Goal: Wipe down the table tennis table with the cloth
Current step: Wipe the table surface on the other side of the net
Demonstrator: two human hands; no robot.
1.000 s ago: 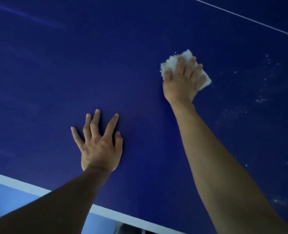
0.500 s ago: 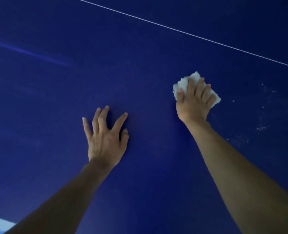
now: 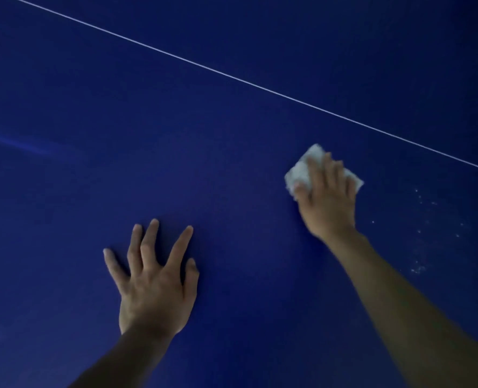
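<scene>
Near the table tennis table's (image 3: pixel 232 141) white line (image 3: pixel 232 76), your right hand (image 3: pixel 327 203) pins the cloth (image 3: pixel 299 172), likely limp and light, flat-fingered mid-wad; left hand (image 3: pixel 153 289) splayed flat.

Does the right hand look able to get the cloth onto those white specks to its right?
Probably yes. The right hand presses the cloth on the table, and the specks lie on bare surface just to its right, with nothing between.
</scene>
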